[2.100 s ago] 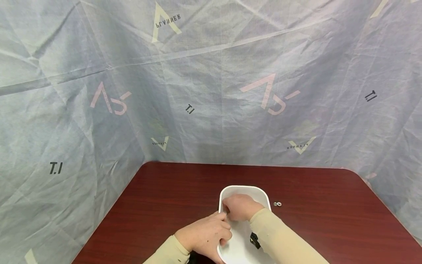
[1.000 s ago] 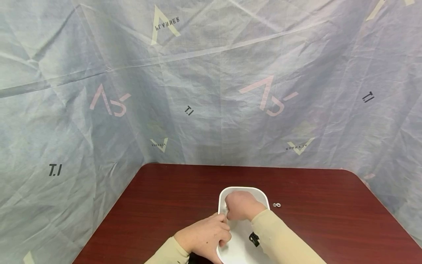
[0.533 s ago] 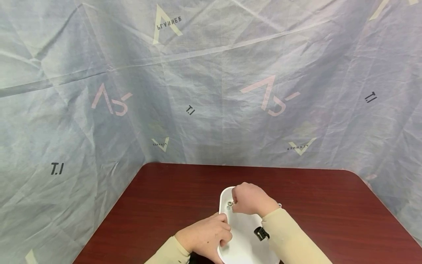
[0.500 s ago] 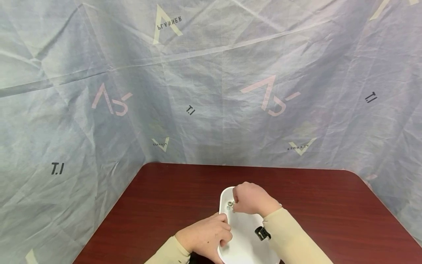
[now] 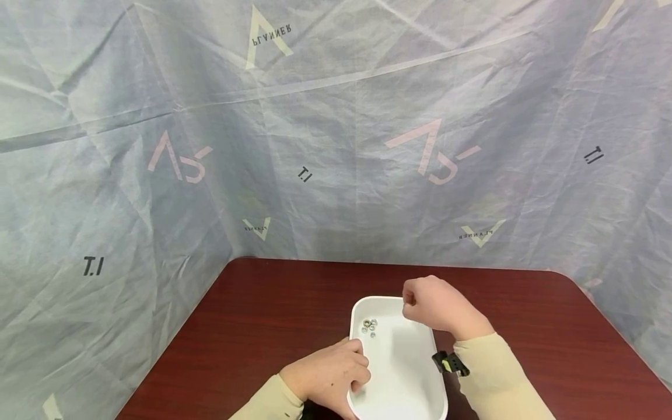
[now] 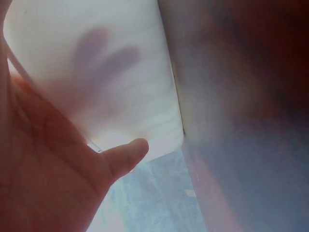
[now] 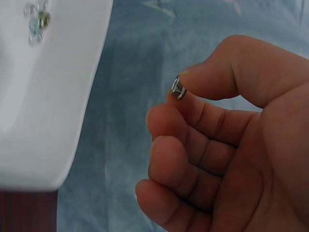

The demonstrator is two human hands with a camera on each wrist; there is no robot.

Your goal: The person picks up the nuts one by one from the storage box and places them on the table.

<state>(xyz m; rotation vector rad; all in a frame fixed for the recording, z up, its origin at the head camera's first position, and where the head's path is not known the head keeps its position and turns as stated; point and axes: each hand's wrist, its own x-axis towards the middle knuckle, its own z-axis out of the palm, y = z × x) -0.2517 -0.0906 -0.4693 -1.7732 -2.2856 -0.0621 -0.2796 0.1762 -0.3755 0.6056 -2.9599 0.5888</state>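
A white tray with rounded corners lies on the table, and my left hand grips its left wall, fingers over the rim. In the left wrist view the thumb of that hand is against the outside of the tray. My right hand is over the tray's far right edge. The right wrist view shows this hand pinching a small metal nut between thumb and forefinger. Several small nuts lie at the tray's far left.
The dark red table spreads around the tray, with a grey-blue fabric sheet behind it. A black strap is at the right sleeve, beside the tray's right wall.
My right hand has moved out of the tray's far left part, up and to the right. The nuts there have come into view. My left hand keeps its grip.
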